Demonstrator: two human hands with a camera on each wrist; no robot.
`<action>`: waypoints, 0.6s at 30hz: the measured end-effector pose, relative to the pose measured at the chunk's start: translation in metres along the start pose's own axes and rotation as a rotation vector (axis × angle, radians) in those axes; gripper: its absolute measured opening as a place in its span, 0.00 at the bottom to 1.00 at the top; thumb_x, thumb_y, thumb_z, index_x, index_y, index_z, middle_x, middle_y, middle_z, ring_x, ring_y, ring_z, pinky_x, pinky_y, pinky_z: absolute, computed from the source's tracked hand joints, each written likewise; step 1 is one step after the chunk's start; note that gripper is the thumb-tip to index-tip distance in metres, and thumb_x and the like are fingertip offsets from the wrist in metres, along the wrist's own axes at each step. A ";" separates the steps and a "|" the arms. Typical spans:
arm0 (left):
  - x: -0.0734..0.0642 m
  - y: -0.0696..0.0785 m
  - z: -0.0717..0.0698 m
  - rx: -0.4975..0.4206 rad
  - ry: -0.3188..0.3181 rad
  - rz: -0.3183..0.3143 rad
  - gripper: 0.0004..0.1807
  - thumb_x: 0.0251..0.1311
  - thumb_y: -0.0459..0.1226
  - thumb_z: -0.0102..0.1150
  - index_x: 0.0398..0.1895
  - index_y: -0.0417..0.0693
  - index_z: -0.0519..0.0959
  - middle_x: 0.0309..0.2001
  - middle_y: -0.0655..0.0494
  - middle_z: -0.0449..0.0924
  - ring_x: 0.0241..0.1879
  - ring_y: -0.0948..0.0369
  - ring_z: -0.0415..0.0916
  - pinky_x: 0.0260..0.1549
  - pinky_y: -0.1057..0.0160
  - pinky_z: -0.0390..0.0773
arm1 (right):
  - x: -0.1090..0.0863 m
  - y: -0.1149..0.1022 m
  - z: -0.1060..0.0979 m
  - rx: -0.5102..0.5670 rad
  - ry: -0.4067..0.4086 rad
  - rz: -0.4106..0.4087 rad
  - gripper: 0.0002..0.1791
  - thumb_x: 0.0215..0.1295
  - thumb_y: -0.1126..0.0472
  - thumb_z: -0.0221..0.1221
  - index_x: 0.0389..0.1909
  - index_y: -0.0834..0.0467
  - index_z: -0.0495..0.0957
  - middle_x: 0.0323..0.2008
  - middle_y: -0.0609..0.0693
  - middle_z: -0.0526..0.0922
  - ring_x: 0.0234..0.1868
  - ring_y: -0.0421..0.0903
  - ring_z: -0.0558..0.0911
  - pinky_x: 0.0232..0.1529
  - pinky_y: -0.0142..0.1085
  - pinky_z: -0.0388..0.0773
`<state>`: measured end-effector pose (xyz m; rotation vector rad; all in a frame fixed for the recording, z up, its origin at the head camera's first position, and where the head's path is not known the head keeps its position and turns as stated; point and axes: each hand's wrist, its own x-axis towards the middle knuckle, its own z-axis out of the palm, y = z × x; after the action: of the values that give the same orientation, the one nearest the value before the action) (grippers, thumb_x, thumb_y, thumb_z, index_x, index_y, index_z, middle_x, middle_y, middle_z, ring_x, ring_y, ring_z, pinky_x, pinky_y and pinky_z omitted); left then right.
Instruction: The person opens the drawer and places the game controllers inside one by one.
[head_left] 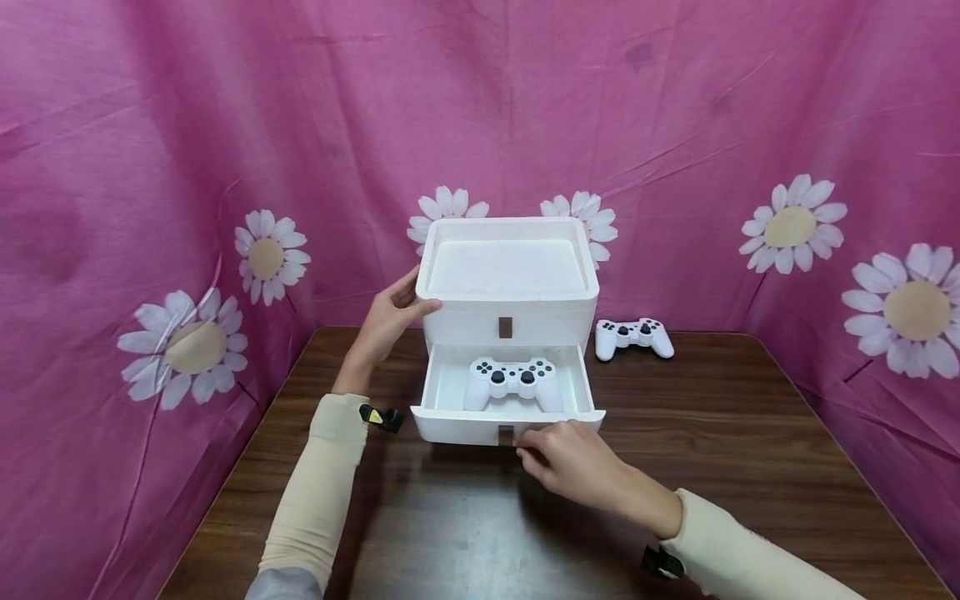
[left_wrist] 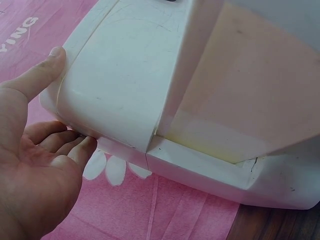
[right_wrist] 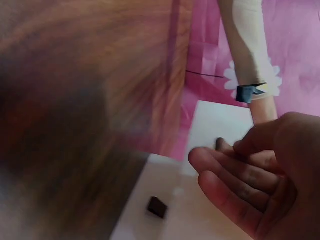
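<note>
A white two-drawer box (head_left: 507, 267) stands on the table with its lower drawer (head_left: 465, 429) pulled out. Inside that drawer lies a white game controller (head_left: 513, 379) with black sticks. My left hand (head_left: 390, 312) holds the box's upper left corner; in the left wrist view the thumb (left_wrist: 55, 60) rests on one face and the curled fingers (left_wrist: 82, 147) lie along another. At the drawer's front, just right of its brown tab (head_left: 506, 435), is my right hand (head_left: 570, 462) with curled fingers. I cannot tell whether they grip the drawer's rim.
A second white controller (head_left: 633, 336) lies on the wooden table (head_left: 720, 433) to the right of the box. Pink cloth (head_left: 360, 108) with printed daisies hangs behind the table and along both sides. Another brown tab (head_left: 506, 327) marks the upper drawer, which is closed.
</note>
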<state>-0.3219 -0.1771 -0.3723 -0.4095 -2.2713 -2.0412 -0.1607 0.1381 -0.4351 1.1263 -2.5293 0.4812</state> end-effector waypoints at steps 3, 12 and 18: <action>0.001 0.000 0.000 -0.001 0.001 0.003 0.45 0.65 0.39 0.75 0.84 0.59 0.63 0.81 0.56 0.66 0.77 0.56 0.69 0.74 0.48 0.72 | -0.004 0.000 0.009 0.021 0.041 0.061 0.02 0.67 0.60 0.70 0.34 0.52 0.89 0.27 0.38 0.89 0.26 0.33 0.83 0.28 0.35 0.81; 0.000 0.001 0.001 -0.001 0.014 0.006 0.45 0.64 0.40 0.76 0.83 0.58 0.65 0.81 0.56 0.67 0.77 0.56 0.69 0.75 0.48 0.72 | -0.008 -0.006 0.030 0.450 0.086 0.284 0.03 0.71 0.64 0.68 0.39 0.59 0.89 0.29 0.45 0.91 0.25 0.28 0.84 0.29 0.29 0.83; -0.001 0.001 0.001 -0.002 0.014 0.004 0.45 0.64 0.39 0.76 0.83 0.58 0.64 0.81 0.55 0.67 0.77 0.56 0.70 0.75 0.48 0.72 | -0.011 -0.015 0.041 0.795 0.093 0.458 0.05 0.73 0.68 0.65 0.43 0.67 0.85 0.36 0.57 0.93 0.29 0.42 0.91 0.27 0.34 0.88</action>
<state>-0.3209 -0.1765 -0.3714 -0.3982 -2.2596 -2.0380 -0.1487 0.1177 -0.4739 0.6708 -2.5476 1.7162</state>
